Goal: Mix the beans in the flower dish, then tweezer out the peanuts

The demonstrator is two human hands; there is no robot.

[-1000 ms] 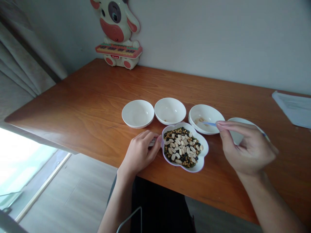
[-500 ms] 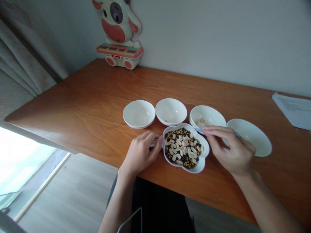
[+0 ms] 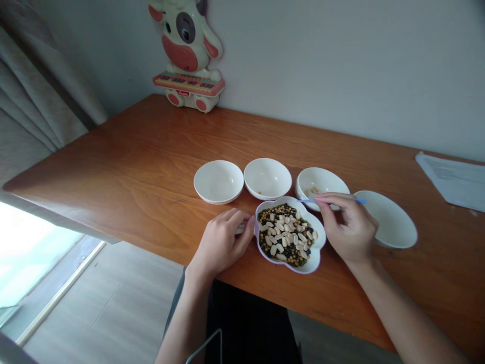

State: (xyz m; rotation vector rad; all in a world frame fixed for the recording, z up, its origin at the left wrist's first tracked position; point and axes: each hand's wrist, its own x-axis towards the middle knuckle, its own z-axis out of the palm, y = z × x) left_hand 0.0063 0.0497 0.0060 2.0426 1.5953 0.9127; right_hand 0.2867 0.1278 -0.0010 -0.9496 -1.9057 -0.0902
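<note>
Peanuts [image 3: 284, 236] lie in the scalloped dish [image 3: 315, 233] on the desk [image 3: 151, 151], pinched by my left hand [image 3: 224, 240]; my right hand [image 3: 350, 227], closed on a slim blue tool [image 3: 360, 200], has moved its tip from the third bowl [image 3: 325, 177] to the dish's far rim, bringing work there.

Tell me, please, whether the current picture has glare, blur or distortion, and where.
In the head view, glare washes out the white patch at lower left; in the head view, the rightmost white round bowl looks stretched, probably by the lens; in the head view, the white flat sheet is too soft to read, but pale halved peanuts in the white, purple-rimmed, flower-shaped bowl show clear outlines.
</note>
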